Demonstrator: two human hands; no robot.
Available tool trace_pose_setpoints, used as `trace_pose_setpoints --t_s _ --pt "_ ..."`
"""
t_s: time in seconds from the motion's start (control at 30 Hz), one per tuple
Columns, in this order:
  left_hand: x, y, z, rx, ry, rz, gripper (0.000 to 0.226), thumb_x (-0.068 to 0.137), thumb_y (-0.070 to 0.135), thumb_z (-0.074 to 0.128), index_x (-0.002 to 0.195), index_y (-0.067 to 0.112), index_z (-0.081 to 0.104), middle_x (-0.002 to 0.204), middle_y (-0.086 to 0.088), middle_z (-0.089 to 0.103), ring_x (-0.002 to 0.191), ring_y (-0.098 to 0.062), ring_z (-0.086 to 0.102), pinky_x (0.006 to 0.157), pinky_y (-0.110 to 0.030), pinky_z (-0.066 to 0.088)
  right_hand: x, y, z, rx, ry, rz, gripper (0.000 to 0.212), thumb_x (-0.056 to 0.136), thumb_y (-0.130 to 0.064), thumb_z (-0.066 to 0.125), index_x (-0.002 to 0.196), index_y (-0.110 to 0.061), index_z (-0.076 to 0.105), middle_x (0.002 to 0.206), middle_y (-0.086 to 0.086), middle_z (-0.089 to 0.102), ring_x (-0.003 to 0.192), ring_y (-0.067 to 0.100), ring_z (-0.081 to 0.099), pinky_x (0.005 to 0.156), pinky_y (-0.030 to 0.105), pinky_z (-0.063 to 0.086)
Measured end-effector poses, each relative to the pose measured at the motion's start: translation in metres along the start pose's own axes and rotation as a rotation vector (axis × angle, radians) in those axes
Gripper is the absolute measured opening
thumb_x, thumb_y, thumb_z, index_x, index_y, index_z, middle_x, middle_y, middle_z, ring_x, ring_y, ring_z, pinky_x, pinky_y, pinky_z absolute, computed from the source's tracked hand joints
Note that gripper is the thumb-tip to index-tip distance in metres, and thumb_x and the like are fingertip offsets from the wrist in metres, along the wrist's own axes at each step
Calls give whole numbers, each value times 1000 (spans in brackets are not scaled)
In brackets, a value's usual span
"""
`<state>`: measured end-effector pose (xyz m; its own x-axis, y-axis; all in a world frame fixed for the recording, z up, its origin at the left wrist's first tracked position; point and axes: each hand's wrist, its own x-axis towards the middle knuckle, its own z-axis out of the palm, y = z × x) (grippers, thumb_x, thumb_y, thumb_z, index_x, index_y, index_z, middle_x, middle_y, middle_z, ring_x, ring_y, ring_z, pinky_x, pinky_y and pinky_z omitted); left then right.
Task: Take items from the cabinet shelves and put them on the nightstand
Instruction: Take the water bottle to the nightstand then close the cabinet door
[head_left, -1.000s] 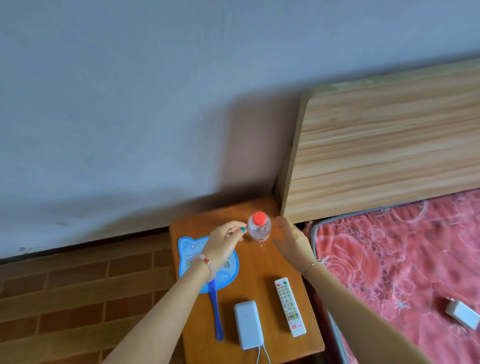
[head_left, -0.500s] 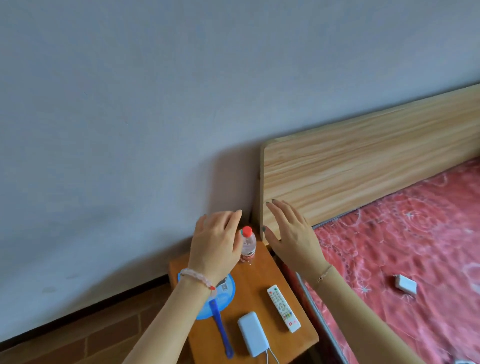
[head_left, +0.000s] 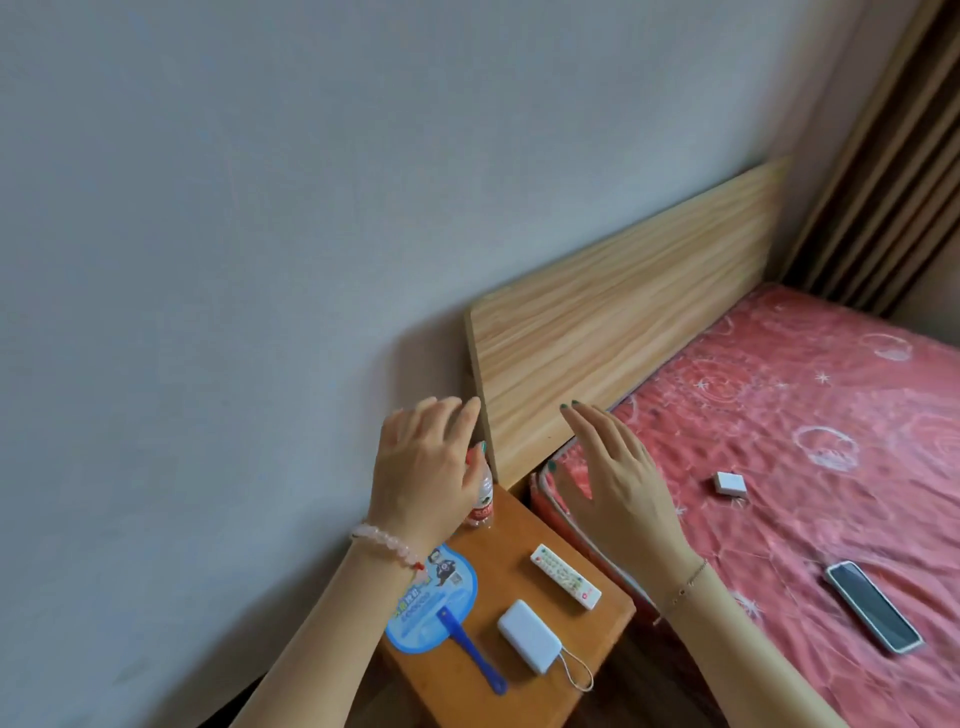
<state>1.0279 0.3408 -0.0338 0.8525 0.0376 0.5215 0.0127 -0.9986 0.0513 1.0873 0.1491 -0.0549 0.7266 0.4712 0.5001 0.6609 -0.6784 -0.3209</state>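
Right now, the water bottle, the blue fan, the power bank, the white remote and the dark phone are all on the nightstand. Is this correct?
Not quite. The head view shows the dark phone lying on the red bed cover, not on the nightstand. The water bottle, the blue fan, the power bank and the white remote are on the nightstand.

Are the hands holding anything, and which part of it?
Nothing, it seems. Left hand and right hand are open, fingers straight. The left one hides the top of the bottle, which stands on the nightstand.
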Motion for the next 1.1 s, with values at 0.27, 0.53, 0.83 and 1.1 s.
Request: trace_pose_setpoints --t_s 0.27,0.53,0.83,1.1 --pt "-22 49 -26 -51 -58 128 43 84 34 39 116 15 60 108 -5 65 103 -26 59 91 -46 47 -39 -14 -54 -73 98 70 54 90 -40 41 133 -7 44 134 9 50 125 24 45 101 42 41" --pt "-75 81 -62 -158 -73 194 45 86 33 36 119 14 60 107 -7 66 100 -27 61 89 -47 48 -117 -41 -97 -173 95 169 55 89 -44 38 133 -12 45 132 5 52 123 23 46 101 41 41" --pt "-160 122 -114 -211 -115 362 44 84 34 39 117 17 62 107 -2 67 100 -21 62 90 -43 48 -231 -97 -142 -235 91 356 55 88 -47 36 132 -15 48 130 2 55 122 22 47 99 39 42" --pt "-181 191 -142 -333 -129 577 45 81 35 40 117 17 62 108 -1 67 99 -23 63 87 -46 50 -310 -118 -209 -379 203 567 57 88 -49 34 131 -16 49 130 2 55 122 22 49 96 38 45"
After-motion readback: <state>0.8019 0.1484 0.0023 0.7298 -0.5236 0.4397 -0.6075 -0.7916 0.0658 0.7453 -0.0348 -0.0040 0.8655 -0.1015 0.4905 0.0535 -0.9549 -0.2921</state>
